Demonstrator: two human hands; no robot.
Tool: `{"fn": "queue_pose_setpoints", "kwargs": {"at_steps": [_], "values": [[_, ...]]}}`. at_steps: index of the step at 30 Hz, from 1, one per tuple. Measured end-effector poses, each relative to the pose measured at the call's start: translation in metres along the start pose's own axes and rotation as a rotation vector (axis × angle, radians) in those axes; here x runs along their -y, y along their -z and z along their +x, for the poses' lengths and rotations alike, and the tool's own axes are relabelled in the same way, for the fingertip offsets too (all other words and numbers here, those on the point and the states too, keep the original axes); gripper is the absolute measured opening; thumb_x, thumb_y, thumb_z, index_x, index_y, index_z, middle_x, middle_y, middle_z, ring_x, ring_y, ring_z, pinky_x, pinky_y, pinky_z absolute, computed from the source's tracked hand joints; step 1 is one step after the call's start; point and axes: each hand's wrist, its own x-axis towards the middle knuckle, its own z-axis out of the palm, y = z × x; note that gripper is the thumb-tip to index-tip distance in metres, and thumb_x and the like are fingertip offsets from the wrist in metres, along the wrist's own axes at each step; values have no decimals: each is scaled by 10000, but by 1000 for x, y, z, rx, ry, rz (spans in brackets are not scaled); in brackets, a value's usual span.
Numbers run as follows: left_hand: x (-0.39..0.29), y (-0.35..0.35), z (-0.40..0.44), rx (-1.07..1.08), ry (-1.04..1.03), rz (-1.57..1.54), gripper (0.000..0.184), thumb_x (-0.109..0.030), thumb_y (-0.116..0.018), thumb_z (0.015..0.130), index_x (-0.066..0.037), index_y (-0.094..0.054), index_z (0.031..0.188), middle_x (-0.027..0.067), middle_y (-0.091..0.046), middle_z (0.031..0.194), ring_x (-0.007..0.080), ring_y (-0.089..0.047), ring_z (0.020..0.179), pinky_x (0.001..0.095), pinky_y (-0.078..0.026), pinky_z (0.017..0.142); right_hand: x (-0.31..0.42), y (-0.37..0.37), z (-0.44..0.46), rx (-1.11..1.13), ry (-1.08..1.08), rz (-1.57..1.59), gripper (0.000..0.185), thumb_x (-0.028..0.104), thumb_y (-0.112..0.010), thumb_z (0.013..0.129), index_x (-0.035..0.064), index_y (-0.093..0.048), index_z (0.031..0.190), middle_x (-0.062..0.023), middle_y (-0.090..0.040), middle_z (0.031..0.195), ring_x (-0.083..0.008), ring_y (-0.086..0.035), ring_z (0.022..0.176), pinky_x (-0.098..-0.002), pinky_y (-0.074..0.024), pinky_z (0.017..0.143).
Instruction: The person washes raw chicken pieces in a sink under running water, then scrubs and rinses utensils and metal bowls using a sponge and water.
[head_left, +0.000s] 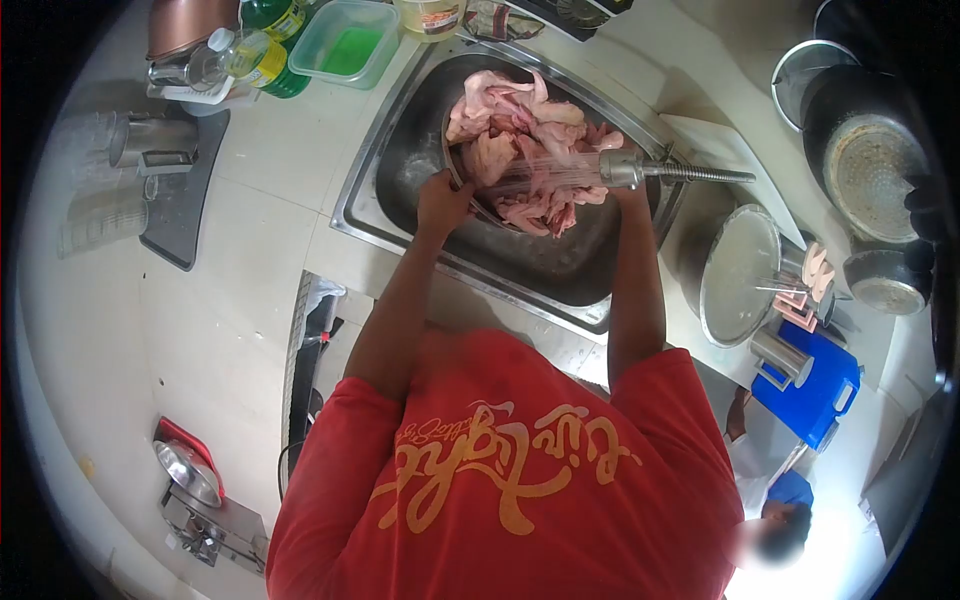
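Raw chicken pieces (525, 130) are heaped in a large bowl (488, 212) inside the steel sink (410, 150). My left hand (446, 203) grips the bowl's near left rim, thumb on the edge. On the right, my right hand (630, 198) is beside the spray head (619, 168) of the tap; its fingers are mostly hidden, so I cannot tell what they hold. Water (545, 174) sprays leftward from that head over the chicken. A flexible metal hose (700, 174) runs from the head to the right.
Bottles (262, 62) and a clear plastic tub (347, 45) stand behind the sink at left. A large pot (741, 275), a steel pitcher (782, 358) and a blue board (815, 385) are on the right. Another person in a blue cap (790, 488) is at lower right.
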Motion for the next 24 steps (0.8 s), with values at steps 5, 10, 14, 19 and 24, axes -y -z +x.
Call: {"fn": "queue_pose_setpoints", "kwargs": {"at_steps": [5, 10, 14, 19, 24], "values": [[-39, 5, -11, 82, 56, -134, 217, -146, -667, 817, 60, -616, 777, 130, -648, 616, 200, -680, 535, 313, -543, 488, 33, 10, 15, -59, -199, 138, 392, 218, -768, 773, 0, -625, 1067, -136, -677, 1062, -228, -654, 1013, -362, -512, 880], [-52, -3, -14, 124, 74, -151, 266, -197, -693, 834, 54, -619, 783, 122, -652, 610, 199, -680, 530, 315, -540, 492, 24, 27, 12, 3, -236, 80, 421, 181, -777, 791, -32, -593, 1104, -127, -672, 1064, -188, -644, 1012, -325, -520, 856], [-54, -8, -14, 131, 44, -106, 290, -217, -698, 842, 55, -613, 788, 121, -658, 617, 194, -683, 539, 315, -542, 496, 29, 31, 12, -24, -251, 70, 427, 182, -779, 789, -35, -590, 1104, -131, -672, 1056, -188, -644, 1006, -323, -521, 852], [-56, -6, -14, 136, 19, -72, 282, -201, -683, 859, 59, -598, 794, 119, -659, 627, 191, -691, 569, 307, -548, 500, 38, 30, 25, -84, -313, 30, 434, 184, -782, 787, -39, -587, 1104, -137, -672, 1045, -188, -644, 999, -322, -523, 848], [-56, -9, -15, 166, 85, -234, 257, -170, -650, 889, 66, -586, 813, 126, -667, 671, 189, -699, 606, 301, -553, 507, 60, 24, 52, -144, -470, -64, 441, 185, -786, 785, -44, -583, 1104, -143, -673, 1034, -189, -644, 993, -320, -524, 843]]}}
